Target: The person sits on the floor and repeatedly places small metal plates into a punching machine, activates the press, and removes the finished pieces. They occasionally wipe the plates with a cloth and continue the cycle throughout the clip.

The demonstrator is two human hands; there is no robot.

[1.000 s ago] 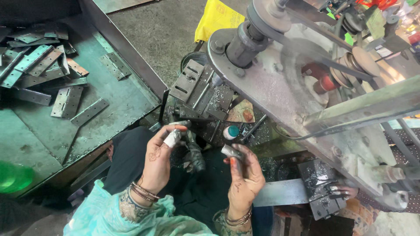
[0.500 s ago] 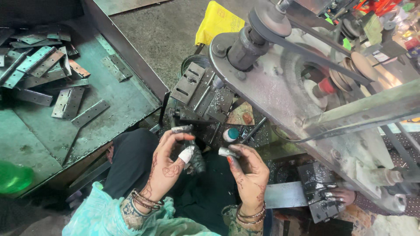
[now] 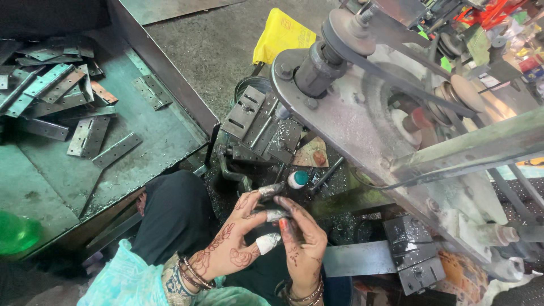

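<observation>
Left hand (image 3: 238, 238) and right hand (image 3: 303, 243) pressed together, both pinching a small metal piece (image 3: 276, 215) just below the belt-driven machine (image 3: 362, 113). Risk of bandaged fingers slipping, dropping it among the scrap beneath the machine.

1. Left hand (image 3: 235, 241): henna floral patterns on the back; pale cloth wrap on one fingertip.
2. Right hand (image 3: 303, 243): henna lines, stained fingertips.
3. Both wrists: stacked metal bangles.
4. Behind the bangles: light turquoise sleeves; dark garment over the lap.
</observation>
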